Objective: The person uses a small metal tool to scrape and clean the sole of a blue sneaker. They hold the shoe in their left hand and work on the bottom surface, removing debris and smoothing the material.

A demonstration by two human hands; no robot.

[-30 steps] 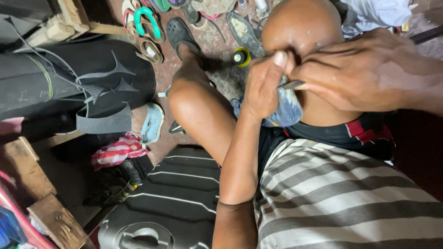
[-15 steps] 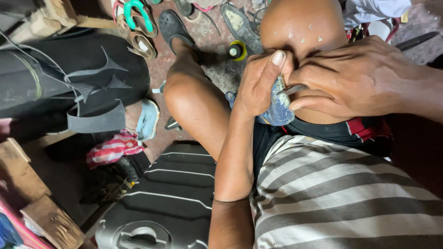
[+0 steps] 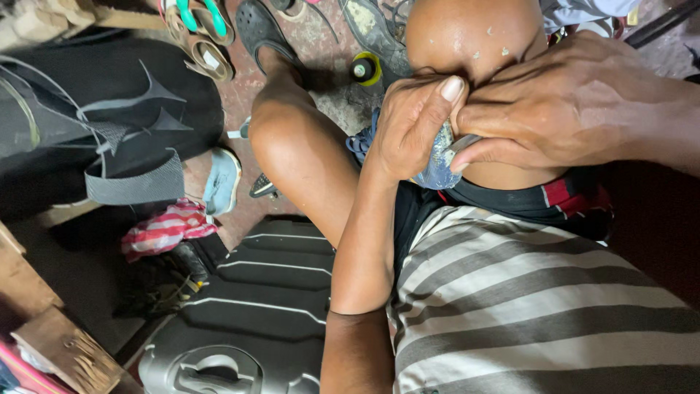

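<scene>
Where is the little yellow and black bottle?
In the head view, the small yellow-and-black bottle stands on the reddish floor near the top middle, between the black sandal on its left and the person's raised knee on its right.

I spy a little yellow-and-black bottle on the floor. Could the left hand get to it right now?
Probably not right away. The left hand is clamped on a small blue-grey piece against the knee, together with the right hand. The bottle lies close with nothing between, but that grip would have to let go.
</scene>
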